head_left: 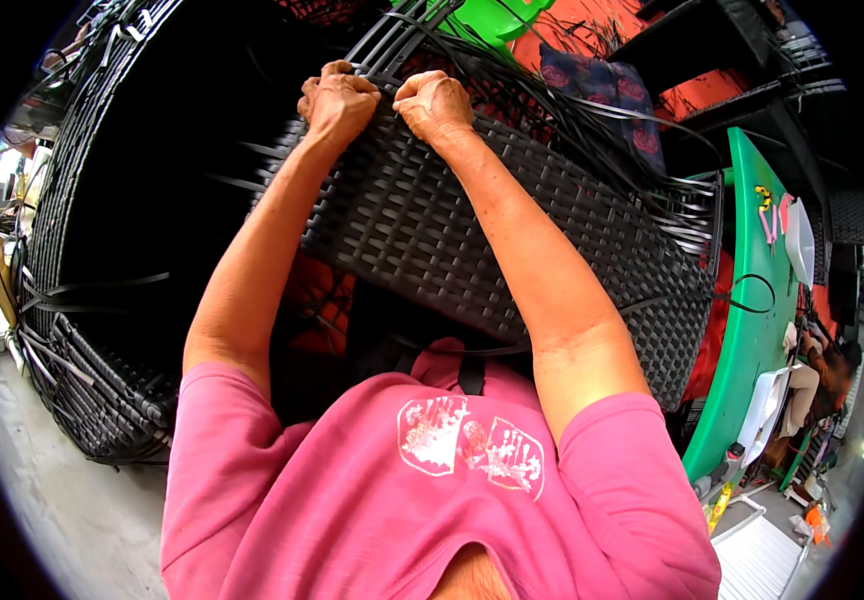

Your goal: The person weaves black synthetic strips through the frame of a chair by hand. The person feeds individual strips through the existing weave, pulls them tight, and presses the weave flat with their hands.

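Observation:
A dark woven panel of flat plastic strips (432,225) stretches in front of me, slanting from upper left to lower right. At its far upper edge, my left hand (340,103) is closed with the fingertips pinched against the weave. My right hand (434,103) is closed beside it, thumb and fingers pinched a short gap away. Whatever the fingertips grip is too small to make out. Loose grey strips (402,35) run up and away from the edge between and beyond both hands.
Bundles of loose strips (512,75) hang beyond the panel, near a dark flowered cushion (602,95). A green table (752,270) stands at the right, with scissors (764,212) on it. Another woven piece (102,390) rises at the left. A person sits at the far right.

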### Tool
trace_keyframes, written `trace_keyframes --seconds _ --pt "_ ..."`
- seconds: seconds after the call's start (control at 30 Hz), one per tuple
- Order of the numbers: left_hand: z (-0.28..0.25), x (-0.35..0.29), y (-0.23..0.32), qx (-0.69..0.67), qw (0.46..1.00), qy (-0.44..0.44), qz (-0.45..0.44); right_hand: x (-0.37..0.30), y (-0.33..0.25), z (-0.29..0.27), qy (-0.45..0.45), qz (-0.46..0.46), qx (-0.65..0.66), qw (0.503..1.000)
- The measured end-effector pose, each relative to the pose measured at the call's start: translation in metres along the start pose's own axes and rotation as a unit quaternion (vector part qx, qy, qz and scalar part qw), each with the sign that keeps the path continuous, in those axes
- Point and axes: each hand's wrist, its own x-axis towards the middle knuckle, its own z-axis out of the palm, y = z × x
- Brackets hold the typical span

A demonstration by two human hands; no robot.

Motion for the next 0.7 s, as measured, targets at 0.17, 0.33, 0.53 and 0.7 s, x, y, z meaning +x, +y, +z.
trace_keyframes --seconds 0.17,0.33,0.53,0.7 --pt "-0.009 0.026 -0.027 -0.147 0.981 -0.092 0.083 -0.005 0.003 0.003 0.039 -0.057 0.037 0.997" --pt "-0.022 0.027 -0.006 0.021 0.995 -0.020 0.100 -0.005 0.012 0.004 0.096 -0.086 0.148 0.981" --pt "-0.075 0.022 -0.017 -0.066 0.939 0.187 0.281 -0.020 0.002 -0.020 0.044 -0.174 0.312 0.933" --pt "-0.061 0.017 -0.014 -0.233 0.948 -0.001 0.219 -0.003 -0.021 -0.004 -0.131 -0.174 0.392 0.894"
